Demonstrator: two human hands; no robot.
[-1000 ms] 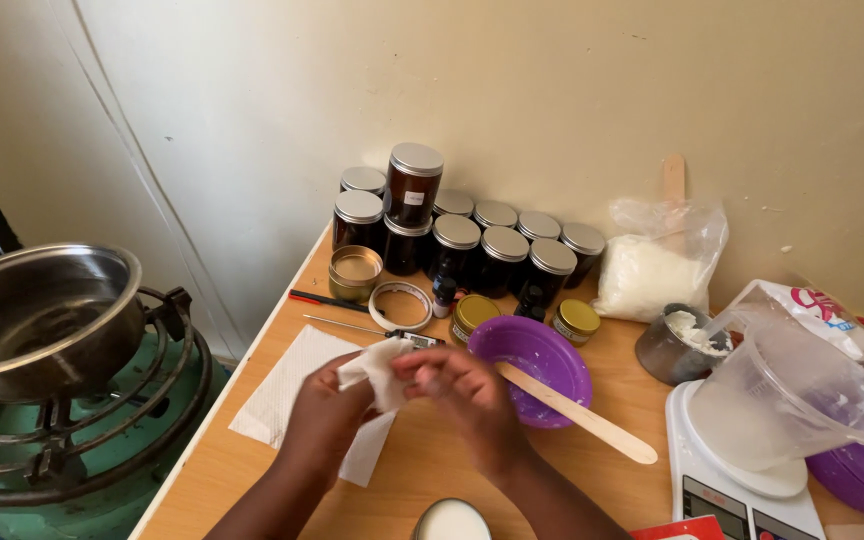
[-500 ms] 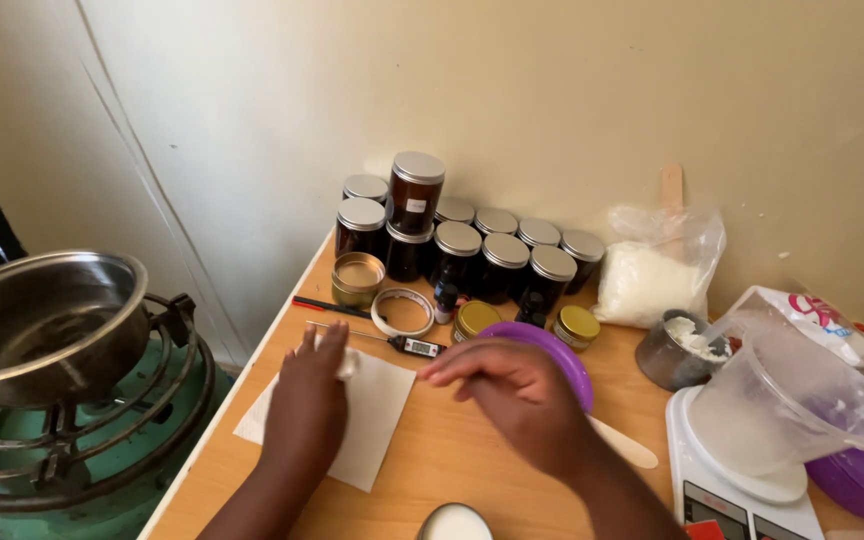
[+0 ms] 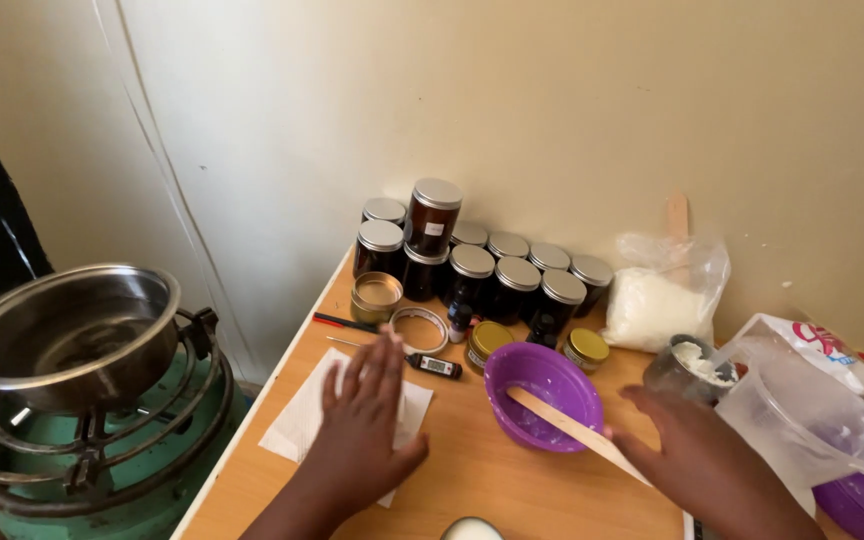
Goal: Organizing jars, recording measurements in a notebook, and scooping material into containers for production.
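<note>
Head view, the only one I have from my station: the left hand (image 3: 367, 425) lies flat, fingers spread, palm down on a white sheet of paper (image 3: 297, 425) at the near left edge of the bench (image 3: 492, 480); it grips nothing, only presses the sheet. The right hand (image 3: 697, 465) is open and empty, fingers extended, held low over the bench just right of the purple bowl (image 3: 542, 395); whether it touches the wood I cannot tell. A flat wooden stick (image 3: 572, 428) rests in that bowl, its long axis running from inside the bowl down and to the right, its near end passing just beside the right hand's fingers. The right hand is plainly the nearer of the two to stick and bowl; the left is well apart from both. Just beyond the left fingertips lies a small digital thermometer (image 3: 432, 363), with a roll of tape (image 3: 420, 328) behind it. Dark jars with silver lids (image 3: 472, 262) stand against the wall, a bag of white flakes (image 3: 657, 300) to their right. A clear plastic jug (image 3: 802, 415) sits at far right. A steel pot (image 3: 67, 335) rests on a green gas burner (image 3: 102, 470) left of the bench.
</note>
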